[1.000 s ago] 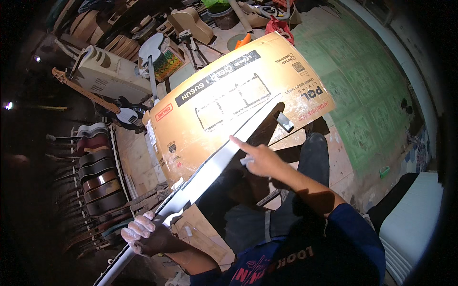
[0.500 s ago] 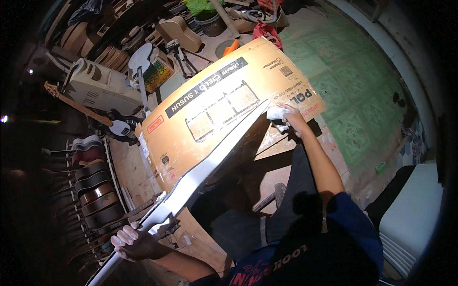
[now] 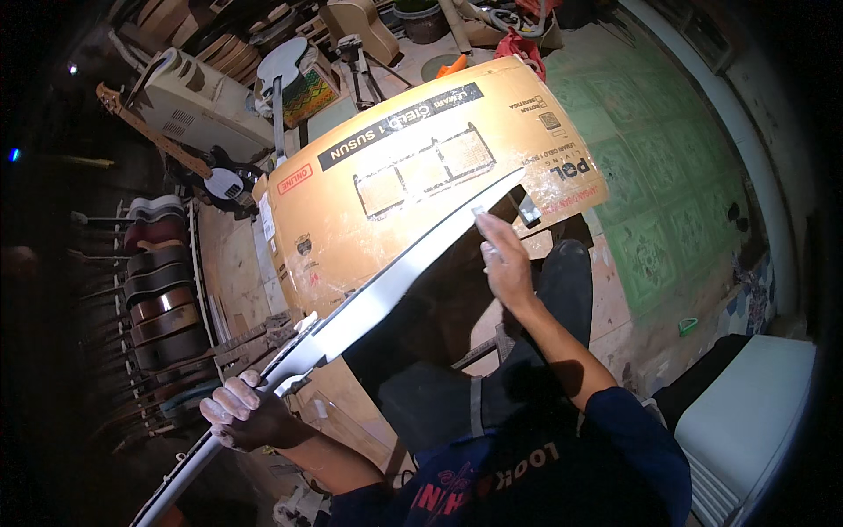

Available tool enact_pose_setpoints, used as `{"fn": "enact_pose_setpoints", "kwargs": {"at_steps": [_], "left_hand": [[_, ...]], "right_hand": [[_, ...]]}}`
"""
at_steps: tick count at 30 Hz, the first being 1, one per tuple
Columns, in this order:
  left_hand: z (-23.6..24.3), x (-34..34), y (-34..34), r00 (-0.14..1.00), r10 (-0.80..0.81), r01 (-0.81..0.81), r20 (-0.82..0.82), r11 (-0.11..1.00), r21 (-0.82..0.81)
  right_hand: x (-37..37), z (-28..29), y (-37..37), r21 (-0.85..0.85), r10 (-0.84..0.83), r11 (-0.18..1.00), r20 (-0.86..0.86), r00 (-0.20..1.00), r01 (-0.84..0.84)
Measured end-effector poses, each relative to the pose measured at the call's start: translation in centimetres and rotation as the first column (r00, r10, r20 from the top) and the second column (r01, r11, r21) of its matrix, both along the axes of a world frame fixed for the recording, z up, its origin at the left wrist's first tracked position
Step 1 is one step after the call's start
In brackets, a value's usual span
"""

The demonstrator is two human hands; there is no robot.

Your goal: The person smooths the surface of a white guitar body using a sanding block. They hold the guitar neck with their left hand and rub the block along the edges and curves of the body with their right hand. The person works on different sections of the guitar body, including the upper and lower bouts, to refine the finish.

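Note:
A white guitar (image 3: 373, 303), seen nearly edge-on, slants from the lower left to the middle of the view. My left hand (image 3: 246, 413), its fingers dusted white, is wrapped around the neck. My right hand (image 3: 507, 263) is at the far end of the body, on its near side. At those fingertips shows a small pale piece that looks like folded sandpaper (image 3: 478, 210); the fingers hide most of it. Beyond the guitar lies a large printed cardboard sheet (image 3: 342, 255).
Several guitar bodies (image 3: 162, 303) hang in a rack at the left. A dark electric guitar (image 3: 224, 183) leans by a pale appliance casing (image 3: 189, 110). Wooden parts crowd the back. Green tiled floor (image 3: 645, 237) lies to the right, a pale ribbed plastic piece (image 3: 746, 430) at the lower right.
My right hand has moved left and nearer along the guitar body, and its pale piece is now mostly covered. My left hand keeps its grip on the neck. The view has shifted slightly.

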State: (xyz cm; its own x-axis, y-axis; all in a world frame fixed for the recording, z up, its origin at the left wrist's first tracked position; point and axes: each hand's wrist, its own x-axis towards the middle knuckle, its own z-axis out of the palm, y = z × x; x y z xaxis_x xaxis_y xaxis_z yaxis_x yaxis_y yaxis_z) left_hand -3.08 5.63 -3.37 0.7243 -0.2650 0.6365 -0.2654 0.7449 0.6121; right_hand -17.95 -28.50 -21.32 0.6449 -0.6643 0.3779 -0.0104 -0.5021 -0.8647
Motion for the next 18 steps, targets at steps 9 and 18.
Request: {"fn": "enact_pose_setpoints", "kwargs": {"at_steps": [9, 18], "left_hand": [[-1.0, -1.7, 0.8, 0.982, -0.122, 0.11, 0.148, 0.99, 0.087], [-0.8, -1.3, -0.1, 0.931, -0.22, 0.174, 0.289, 0.968, 0.178]], "right_hand": [[-0.2, 3.5, 1.7, -0.321, -0.043, 0.944, -0.35, 0.936, -0.077], [-0.2, 3.1, 3.2, -0.199, 0.069, 0.974, -0.21, 0.975, -0.111]]}}
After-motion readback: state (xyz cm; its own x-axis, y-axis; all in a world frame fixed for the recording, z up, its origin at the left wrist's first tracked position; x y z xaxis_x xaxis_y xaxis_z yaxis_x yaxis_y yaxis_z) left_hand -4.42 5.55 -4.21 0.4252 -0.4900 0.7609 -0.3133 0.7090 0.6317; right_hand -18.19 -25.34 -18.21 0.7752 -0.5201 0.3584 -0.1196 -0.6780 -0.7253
